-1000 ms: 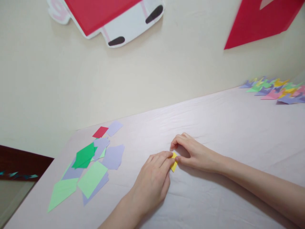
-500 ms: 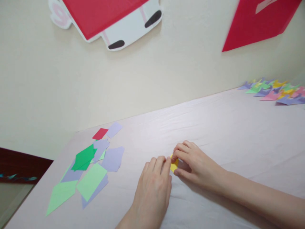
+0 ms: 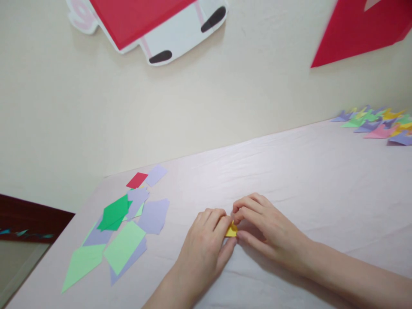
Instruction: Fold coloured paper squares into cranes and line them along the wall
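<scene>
A small folded yellow paper (image 3: 231, 231) lies on the pale cloth-covered table (image 3: 305, 171), pinched between both my hands. My left hand (image 3: 206, 246) presses on its left side with curled fingers. My right hand (image 3: 267, 227) holds its right side, fingertips and thumb closed on the paper. Most of the paper is hidden under the fingers.
Loose paper squares in green, lilac and red (image 3: 124, 227) are spread at the table's left. A row of folded coloured paper pieces (image 3: 376, 122) lies at the far right by the wall. Red and white paper decorations (image 3: 154, 21) hang on the wall.
Both hands have shifted slightly toward me and closed tighter on the yellow paper, which now shows as a smaller folded piece between the fingertips.
</scene>
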Demonstrator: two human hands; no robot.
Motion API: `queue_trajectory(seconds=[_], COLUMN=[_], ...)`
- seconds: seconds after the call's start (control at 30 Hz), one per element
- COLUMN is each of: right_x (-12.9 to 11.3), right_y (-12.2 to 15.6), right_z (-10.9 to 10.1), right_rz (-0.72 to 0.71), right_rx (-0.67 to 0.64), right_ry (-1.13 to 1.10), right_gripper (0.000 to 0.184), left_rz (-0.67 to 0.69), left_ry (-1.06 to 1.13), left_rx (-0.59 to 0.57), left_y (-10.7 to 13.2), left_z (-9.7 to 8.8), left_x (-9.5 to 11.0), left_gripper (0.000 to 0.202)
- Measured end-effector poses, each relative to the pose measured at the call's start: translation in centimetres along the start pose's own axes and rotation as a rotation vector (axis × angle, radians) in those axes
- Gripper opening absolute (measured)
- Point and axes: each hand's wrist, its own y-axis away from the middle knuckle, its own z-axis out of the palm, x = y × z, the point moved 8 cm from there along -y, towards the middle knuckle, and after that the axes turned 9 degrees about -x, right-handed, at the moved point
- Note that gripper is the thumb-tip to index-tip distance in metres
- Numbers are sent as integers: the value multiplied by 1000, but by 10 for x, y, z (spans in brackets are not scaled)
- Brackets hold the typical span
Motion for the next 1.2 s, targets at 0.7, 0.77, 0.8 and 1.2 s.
queue_trajectory(seconds=[0.7, 0.77, 0.8, 1.2], right_x=[-1, 0, 2, 0], right_y=[-2, -3, -4, -4], right_z=[9, 8, 8, 18], right_rz=[-41, -10, 7, -160], right_rx=[-55, -64, -67, -53], right_ry=[160, 138, 112, 190], right_gripper=[18, 17, 18, 20], left_rz=[40, -5, -34, -192], left_ry=[51, 150, 201, 112], left_rx=[22, 52, 66, 41], left_y=[12, 12, 12, 2], left_z=[-3, -2, -2, 6], left_x=[2, -4, -7, -15], left_gripper=[10, 13, 13, 18])
